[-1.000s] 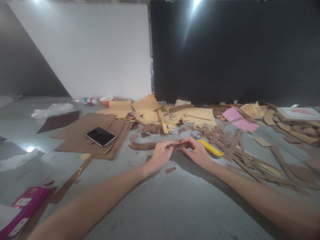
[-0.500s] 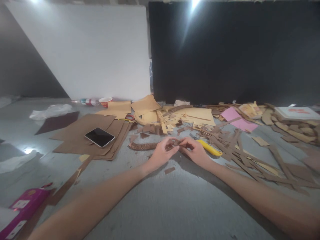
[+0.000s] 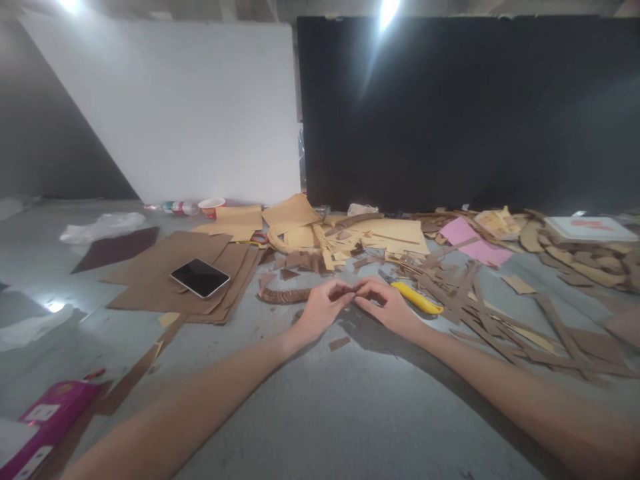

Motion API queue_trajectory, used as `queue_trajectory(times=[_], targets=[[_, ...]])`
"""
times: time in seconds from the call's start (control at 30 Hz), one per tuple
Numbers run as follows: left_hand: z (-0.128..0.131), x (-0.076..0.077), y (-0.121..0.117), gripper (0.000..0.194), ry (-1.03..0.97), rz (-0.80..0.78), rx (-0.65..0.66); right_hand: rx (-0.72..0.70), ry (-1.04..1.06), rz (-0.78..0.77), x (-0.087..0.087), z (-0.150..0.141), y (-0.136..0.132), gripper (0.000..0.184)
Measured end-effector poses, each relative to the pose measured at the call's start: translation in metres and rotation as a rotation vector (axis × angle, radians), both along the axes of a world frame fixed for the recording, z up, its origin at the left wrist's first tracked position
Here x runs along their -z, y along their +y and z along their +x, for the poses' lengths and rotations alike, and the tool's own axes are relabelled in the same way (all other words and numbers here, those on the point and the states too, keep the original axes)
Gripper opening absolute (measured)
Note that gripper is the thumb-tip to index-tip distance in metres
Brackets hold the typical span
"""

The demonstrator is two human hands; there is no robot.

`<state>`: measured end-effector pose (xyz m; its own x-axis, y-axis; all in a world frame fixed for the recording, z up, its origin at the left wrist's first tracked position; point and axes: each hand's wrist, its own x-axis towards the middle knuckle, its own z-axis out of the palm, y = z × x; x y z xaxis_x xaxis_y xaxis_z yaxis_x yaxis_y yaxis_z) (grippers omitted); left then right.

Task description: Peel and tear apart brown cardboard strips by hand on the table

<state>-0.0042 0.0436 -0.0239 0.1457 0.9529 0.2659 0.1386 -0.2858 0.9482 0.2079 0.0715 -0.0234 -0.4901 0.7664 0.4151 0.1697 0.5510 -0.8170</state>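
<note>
My left hand (image 3: 324, 308) and my right hand (image 3: 383, 303) meet fingertip to fingertip above the grey table, each closed in a pinch. Between them is a small piece of brown paper, almost wholly covered by the fingers now. Just left of my left hand lies a curved brown strip with a ridged, pleated surface (image 3: 284, 295); its right end is behind the hand. A yellow utility knife (image 3: 417, 299) rests beside my right hand, its blade end toward the fingers. One small brown scrap (image 3: 339, 344) lies in front of my hands.
Left stand stacked brown cardboard sheets (image 3: 150, 293) with a phone (image 3: 200, 277) on top. Brown strips (image 3: 480, 313) lie heaped at right, near a pink sheet (image 3: 473, 241). Tan paper (image 3: 293, 213), scissors (image 3: 257, 239) and a paper cup (image 3: 211, 207) are behind. A magenta case (image 3: 55, 417) sits front left.
My fingertips have drawn together, covering the brown paper piece that showed between them earlier. Both hands stay in about the same place. The view has tilted up slightly.
</note>
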Motion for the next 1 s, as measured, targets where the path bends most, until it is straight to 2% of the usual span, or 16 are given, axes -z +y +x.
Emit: queue_trajectory(times=[0.13, 0.23, 0.4, 0.57, 0.7, 1.0], targets=[[-0.0002, 0.0033, 0.0020, 0.036, -0.037, -0.007, 0.000, 0.071, 0.062, -0.145, 0.0058, -0.0004, 0.0014, 0.031], [0.0002, 0.0015, 0.0015, 0.036, -0.048, -0.033, 0.001, 0.052, 0.089, -0.214, 0.0092, -0.0010, 0.0024, 0.037], [0.0007, -0.0030, -0.0004, 0.037, -0.027, -0.048, -0.004, 0.070, 0.045, -0.169, 0.0059, -0.0003, 0.0003, 0.039], [0.0004, -0.0025, -0.0001, 0.039, -0.046, -0.118, -0.002, 0.059, 0.028, -0.145, 0.0040, 0.0004, -0.0006, 0.039], [0.0009, -0.0024, 0.0009, 0.040, -0.045, -0.112, 0.000, 0.046, 0.021, -0.119, 0.0054, -0.0003, 0.0005, 0.037], [0.0011, -0.0026, 0.0004, 0.043, 0.135, -0.060, 0.008, 0.117, 0.026, -0.084, 0.0069, -0.0004, 0.0024, 0.037]])
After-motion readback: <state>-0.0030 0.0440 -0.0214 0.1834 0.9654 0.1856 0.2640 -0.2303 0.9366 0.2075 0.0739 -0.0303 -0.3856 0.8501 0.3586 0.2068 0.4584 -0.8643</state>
